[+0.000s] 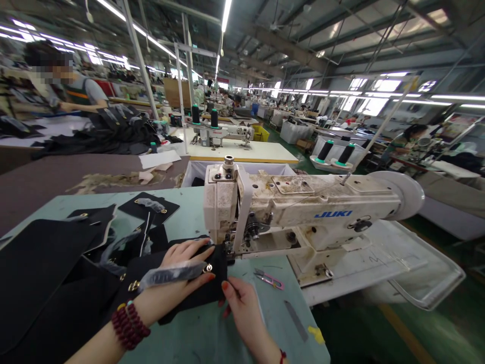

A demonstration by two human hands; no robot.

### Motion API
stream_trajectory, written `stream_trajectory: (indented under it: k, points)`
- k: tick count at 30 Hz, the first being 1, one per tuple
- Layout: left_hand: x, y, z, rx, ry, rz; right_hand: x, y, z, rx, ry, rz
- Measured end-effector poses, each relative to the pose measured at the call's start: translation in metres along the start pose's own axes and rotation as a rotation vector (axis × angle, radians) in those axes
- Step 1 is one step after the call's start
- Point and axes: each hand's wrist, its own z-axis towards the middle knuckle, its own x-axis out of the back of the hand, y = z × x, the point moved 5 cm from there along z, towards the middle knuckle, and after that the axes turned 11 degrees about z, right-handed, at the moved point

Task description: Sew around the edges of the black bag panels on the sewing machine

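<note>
My left hand (181,270) lies flat with fingers spread on a black panel (197,296), pressing it to the table beside the needle area. A plastic-wrapped handle with gold metal fittings (170,274) is attached to the panel and lies across the back of that hand. My right hand (244,306) pinches the panel's right edge between thumb and fingers. The panel's far corner sits by the presser foot (229,252) of a white JUKI sewing machine (303,202); the needle itself cannot be made out.
Pink thread snips (269,279) and a grey metal strip (296,320) lie right of my hands on the green table (178,349). More black panels (41,263) are piled at left. A co-worker (81,83) works behind at left. Another sewing machine (223,134) stands ahead.
</note>
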Motion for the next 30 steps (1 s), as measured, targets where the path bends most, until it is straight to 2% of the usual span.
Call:
stream_trajectory:
  k: [12, 19, 24, 30]
  points:
    - [0.001, 0.006, 0.004, -0.013, -0.046, 0.089, 0.001, 0.018, 0.004, -0.029, 0.063, 0.166]
    - [0.0, 0.001, 0.018, 0.023, -0.187, 0.074, -0.005, 0.013, 0.016, -0.023, 0.126, 0.24]
    - [-0.001, -0.004, 0.022, 0.027, -0.205, 0.05, -0.006, 0.011, 0.019, -0.03, 0.117, 0.211]
    - [-0.007, -0.012, 0.015, 0.011, -0.164, 0.004, -0.004, 0.013, 0.016, -0.063, 0.088, 0.113]
